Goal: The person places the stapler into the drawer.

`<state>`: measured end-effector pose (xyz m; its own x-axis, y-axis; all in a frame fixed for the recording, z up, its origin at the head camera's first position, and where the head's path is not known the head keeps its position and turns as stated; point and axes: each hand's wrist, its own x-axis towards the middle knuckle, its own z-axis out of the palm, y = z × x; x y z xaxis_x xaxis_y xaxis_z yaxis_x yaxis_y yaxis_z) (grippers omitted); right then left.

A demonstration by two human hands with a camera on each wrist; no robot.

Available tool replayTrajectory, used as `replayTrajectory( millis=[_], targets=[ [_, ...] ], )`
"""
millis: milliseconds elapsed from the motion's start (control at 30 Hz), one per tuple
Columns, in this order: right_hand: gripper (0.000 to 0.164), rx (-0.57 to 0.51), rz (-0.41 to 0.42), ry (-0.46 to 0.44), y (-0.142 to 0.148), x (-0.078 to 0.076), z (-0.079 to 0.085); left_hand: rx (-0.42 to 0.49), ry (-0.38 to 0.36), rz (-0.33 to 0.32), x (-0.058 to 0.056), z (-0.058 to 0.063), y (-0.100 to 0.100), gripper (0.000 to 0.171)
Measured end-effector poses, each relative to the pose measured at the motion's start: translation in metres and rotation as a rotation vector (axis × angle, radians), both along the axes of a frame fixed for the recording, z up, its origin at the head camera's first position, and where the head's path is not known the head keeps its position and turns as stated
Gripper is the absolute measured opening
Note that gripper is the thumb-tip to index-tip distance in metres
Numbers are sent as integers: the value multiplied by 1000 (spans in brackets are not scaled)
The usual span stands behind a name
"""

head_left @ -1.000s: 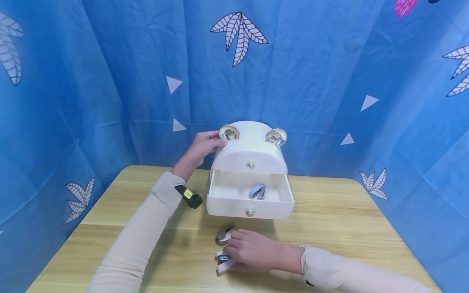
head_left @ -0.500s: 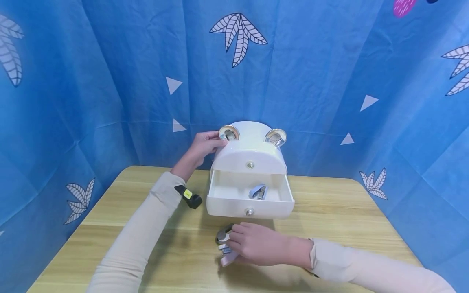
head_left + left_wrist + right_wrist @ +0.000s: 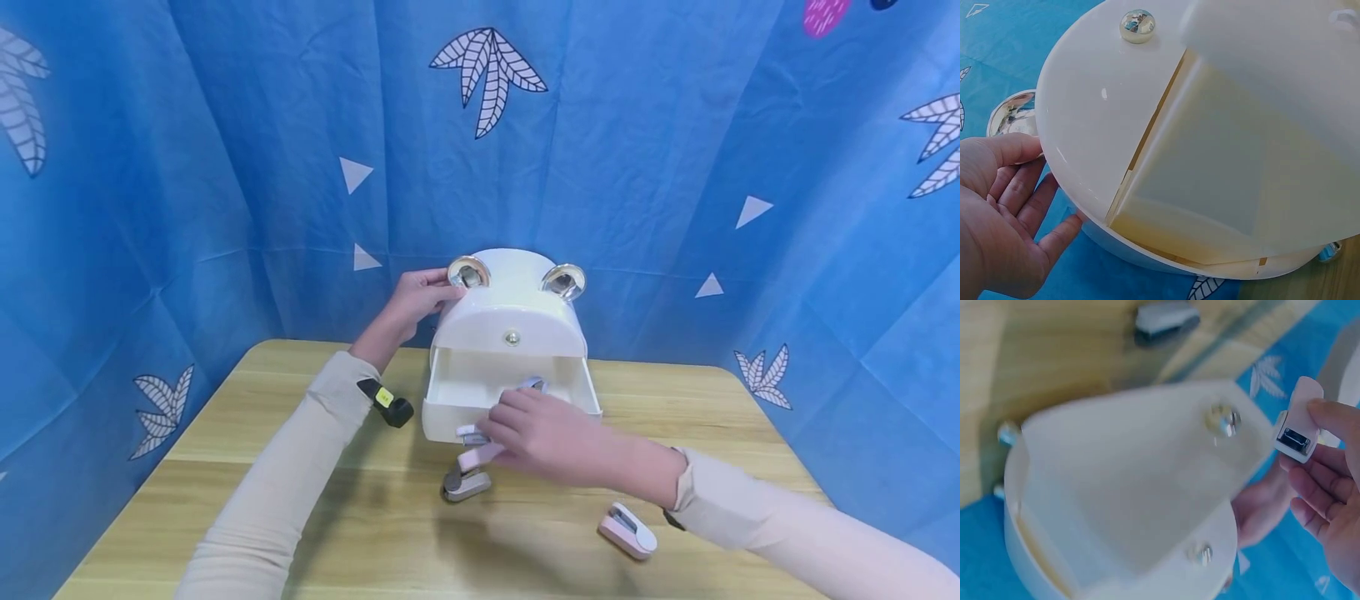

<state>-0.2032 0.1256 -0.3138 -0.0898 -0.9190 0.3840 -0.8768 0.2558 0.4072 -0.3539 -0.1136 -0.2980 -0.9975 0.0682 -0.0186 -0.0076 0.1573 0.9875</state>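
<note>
My right hand (image 3: 551, 437) pinches a small pink-and-white stapler (image 3: 1302, 422) between thumb and fingers. In the head view it hangs in front of the pulled-out lower drawer (image 3: 450, 421) of a white, rounded drawer box (image 3: 517, 275). Part of a blue stapler (image 3: 534, 383) shows inside that drawer behind my hand. On the wood below lies a grey stapler (image 3: 467, 483). A second pink-and-white stapler (image 3: 628, 531) rests to the right, under my forearm. My left hand (image 3: 1007, 212) touches the box's left side with extended fingers, beside a shiny gold ear (image 3: 1013, 115).
A wooden table (image 3: 720, 442) carries everything, with a blue patterned curtain (image 3: 637, 167) behind and at both sides. The upper drawer is closed, its round knob (image 3: 512, 338) facing me. A black wrist camera (image 3: 390, 404) sticks out from my left cuff.
My right hand has lifted the pink-and-white stapler from the table and carried it up to the drawer front. The grey stapler is now uncovered. My left hand stays at the box.
</note>
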Motion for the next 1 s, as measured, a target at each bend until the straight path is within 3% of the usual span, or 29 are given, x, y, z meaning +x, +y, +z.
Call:
replayTrajectory(
  millis=[100,333,633,1000],
  targets=[
    [36,-46,-19,-16,2,-8,11,1,-5,0,0,0,0,48],
    [37,-54,-62,68,5,-30,25,-11,-10,8,-1,-1,0,50],
    [33,1,-76,187,4,-56,27,0,-7,2,0,1,0,50],
    [33,164,-170,188,-11,-70,20,-5,8,-4,-3,-2,0,49]
  ],
)
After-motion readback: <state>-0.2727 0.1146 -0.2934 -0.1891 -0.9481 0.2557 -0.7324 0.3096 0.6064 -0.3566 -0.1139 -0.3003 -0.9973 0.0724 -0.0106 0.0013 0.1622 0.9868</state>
